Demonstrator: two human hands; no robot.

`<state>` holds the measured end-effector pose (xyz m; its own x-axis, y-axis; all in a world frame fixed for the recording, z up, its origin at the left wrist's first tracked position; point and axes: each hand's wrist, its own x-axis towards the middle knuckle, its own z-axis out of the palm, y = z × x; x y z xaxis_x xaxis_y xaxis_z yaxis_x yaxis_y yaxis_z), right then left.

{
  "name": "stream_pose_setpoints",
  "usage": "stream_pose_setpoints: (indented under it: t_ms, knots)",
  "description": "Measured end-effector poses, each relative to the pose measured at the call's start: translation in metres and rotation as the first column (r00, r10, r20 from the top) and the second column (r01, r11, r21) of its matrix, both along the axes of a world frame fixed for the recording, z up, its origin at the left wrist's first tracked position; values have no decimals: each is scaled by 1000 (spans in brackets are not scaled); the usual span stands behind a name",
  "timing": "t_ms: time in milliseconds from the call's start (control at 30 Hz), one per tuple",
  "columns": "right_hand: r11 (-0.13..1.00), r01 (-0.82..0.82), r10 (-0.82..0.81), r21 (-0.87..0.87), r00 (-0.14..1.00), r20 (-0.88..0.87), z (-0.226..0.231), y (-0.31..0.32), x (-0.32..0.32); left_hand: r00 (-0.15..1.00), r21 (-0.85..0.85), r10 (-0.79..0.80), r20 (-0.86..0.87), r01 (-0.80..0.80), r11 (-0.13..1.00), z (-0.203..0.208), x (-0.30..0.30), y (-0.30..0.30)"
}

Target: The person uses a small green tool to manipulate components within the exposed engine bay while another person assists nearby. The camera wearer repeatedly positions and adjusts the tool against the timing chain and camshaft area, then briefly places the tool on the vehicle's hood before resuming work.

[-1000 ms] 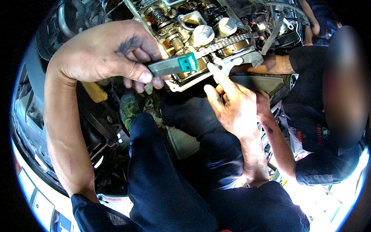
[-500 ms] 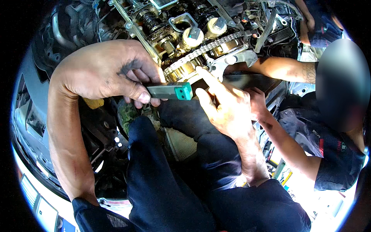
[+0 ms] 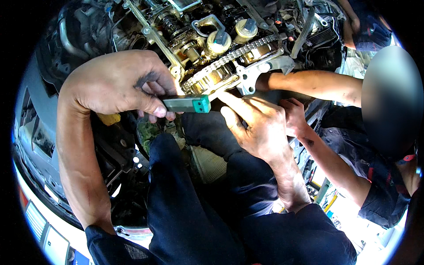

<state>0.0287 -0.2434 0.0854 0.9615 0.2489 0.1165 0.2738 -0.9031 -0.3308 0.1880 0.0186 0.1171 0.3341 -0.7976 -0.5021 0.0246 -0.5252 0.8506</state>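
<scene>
Grey car panel [image 3: 42, 128]: curves down along the far left.
Left hand [image 3: 123, 84]: bent way over at the wrist, pretty grubby, pinching a grey stick [image 3: 181, 104] between thumb and fingers.
Yellow piece [image 3: 108, 119]: pokes out just below that wrist, too hidden to say what kind.
Grey stick: roughly level, with its green end to the right, right by the near edge of the opened engine [image 3: 192, 52].
Opened engine: kinda oily, with two pale round parts [image 3: 219, 42] up top.
Metal chain [image 3: 236, 54]: runs slantwise across, up to the right.
Right hand [image 3: 260, 126]: spread wide between thumb and index, aimed with the index at the engine's near edge, close to the green end; can't tell if touching.
Co-worker's hand [image 3: 295, 117]: loosely curled, just beside the right one; can't tell if holding anything.
Co-worker's other arm [image 3: 318, 84]: reaches in by the engine's right corner, ends out of sight.
</scene>
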Motion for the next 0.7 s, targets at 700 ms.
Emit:
stream_pose_setpoints:
  t_ms: [700]
  knots:
    - [997,-53,54,60,998,-21,5,1,1,997,-60,-23,-76,18,998,0,2,-3]
